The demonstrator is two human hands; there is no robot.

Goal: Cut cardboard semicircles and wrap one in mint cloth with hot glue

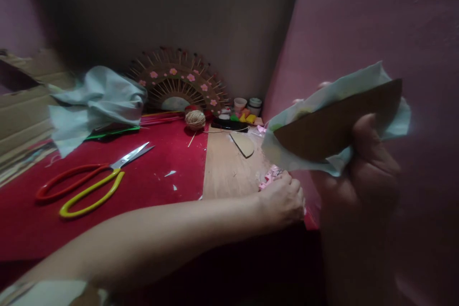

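Right hand [362, 162] gripped a cloth-wrapped cardboard piece [337, 126], cloth edges loose; left hand [281, 201] closed on pink scraps [268, 177] on the counter [225, 167].

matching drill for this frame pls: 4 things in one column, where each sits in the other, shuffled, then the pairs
1 scissors
2 twine ball
3 brown card with pale cloth
4 pink bits

A under the left hand
B held up in the right hand
C flat on the red mat
D in front of the decorated fan

Pairs: 1-C, 2-D, 3-B, 4-A
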